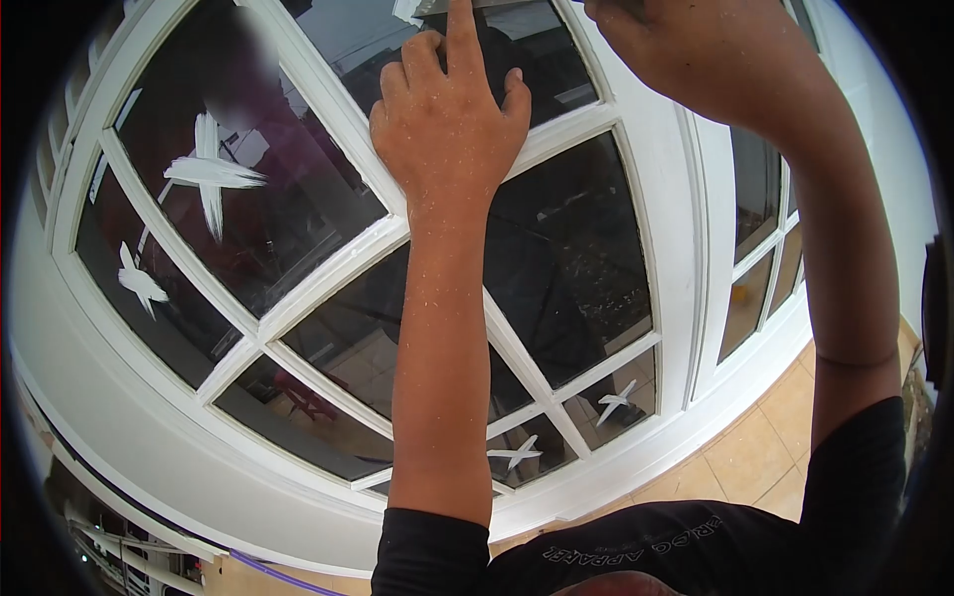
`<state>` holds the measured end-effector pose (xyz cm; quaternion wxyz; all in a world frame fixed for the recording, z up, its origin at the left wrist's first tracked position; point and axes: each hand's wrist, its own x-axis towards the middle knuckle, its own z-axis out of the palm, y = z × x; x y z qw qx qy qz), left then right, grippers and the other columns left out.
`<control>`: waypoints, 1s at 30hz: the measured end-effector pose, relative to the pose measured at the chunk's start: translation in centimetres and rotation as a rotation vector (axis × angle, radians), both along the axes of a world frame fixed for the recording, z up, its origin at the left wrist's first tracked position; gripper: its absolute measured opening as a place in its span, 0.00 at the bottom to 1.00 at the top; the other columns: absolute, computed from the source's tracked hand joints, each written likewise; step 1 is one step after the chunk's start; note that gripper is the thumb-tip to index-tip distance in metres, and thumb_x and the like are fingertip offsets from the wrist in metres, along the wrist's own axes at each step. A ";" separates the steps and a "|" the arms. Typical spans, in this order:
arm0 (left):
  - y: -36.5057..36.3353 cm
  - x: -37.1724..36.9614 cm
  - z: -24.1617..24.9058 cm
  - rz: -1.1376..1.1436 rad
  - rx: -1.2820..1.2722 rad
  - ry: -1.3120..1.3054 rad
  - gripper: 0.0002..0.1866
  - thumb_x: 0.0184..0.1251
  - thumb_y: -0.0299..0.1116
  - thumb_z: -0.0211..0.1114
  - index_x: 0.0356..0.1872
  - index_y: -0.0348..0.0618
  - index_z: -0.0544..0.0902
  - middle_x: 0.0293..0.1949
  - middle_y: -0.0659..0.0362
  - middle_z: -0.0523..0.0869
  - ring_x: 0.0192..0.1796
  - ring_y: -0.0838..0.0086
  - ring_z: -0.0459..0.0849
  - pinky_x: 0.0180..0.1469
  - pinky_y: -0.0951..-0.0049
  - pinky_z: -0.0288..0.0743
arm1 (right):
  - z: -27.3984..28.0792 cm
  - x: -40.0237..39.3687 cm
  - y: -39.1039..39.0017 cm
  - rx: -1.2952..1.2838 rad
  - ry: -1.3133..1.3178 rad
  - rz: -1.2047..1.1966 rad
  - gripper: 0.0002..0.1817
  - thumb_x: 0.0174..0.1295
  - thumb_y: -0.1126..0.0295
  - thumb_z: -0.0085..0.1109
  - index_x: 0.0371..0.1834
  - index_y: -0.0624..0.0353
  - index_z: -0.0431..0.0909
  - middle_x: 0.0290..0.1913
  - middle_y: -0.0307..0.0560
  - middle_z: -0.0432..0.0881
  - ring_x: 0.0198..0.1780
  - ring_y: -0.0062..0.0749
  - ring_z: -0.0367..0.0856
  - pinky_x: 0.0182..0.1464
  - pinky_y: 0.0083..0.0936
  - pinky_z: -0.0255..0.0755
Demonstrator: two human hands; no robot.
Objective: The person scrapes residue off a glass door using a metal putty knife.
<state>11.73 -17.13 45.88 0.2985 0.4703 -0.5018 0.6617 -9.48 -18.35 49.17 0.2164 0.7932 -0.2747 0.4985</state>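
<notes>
My left hand (pixel 449 124) reaches up in front of a white-framed glass window (pixel 383 233). Its index finger points straight up past the top edge of view, the other fingers are bent and apart, and the thumb stands out to the side. Beside that fingertip, on the upper pane, lies a white patch (pixel 406 10) next to a thin greyish strip (pixel 512 14). My right hand (pixel 686 50) is at the top right, bent at the wrist, with its fingers curled and cut off by the edge; I cannot tell what it grips.
White brushed crosses mark several panes, among them a large cross (pixel 211 174) and a smaller cross (pixel 142 281) at left, and low crosses (pixel 616 399) near the floor. Another white-framed window (pixel 757 243) stands right. Tan floor tiles (pixel 745 457) and a purple cable (pixel 283 574) lie below.
</notes>
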 end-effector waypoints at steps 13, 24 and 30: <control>0.1 0.0 0.1 -0.019 -0.014 -0.006 0.43 0.51 0.43 0.79 0.73 0.51 0.77 0.47 0.55 0.82 0.44 0.61 0.82 0.41 0.61 0.79 | -0.6 -1.1 2.1 -0.184 -0.036 0.078 0.18 0.61 0.76 0.53 0.49 0.67 0.90 0.40 0.63 0.91 0.40 0.48 0.91 0.52 0.40 0.85; 0.3 0.0 0.0 -0.075 -0.035 -0.011 0.39 0.50 0.41 0.79 0.68 0.50 0.80 0.45 0.57 0.82 0.42 0.61 0.82 0.40 0.60 0.78 | -0.8 -0.8 3.7 -0.103 0.055 -0.002 0.17 0.61 0.76 0.55 0.48 0.67 0.90 0.36 0.62 0.90 0.37 0.45 0.90 0.46 0.39 0.84; 0.4 -0.1 0.0 -0.063 -0.035 -0.011 0.38 0.50 0.41 0.78 0.67 0.50 0.80 0.45 0.57 0.82 0.42 0.61 0.83 0.39 0.61 0.78 | -1.2 -0.5 4.6 -0.061 0.036 -0.015 0.17 0.62 0.76 0.55 0.50 0.67 0.89 0.33 0.60 0.88 0.35 0.45 0.89 0.45 0.38 0.84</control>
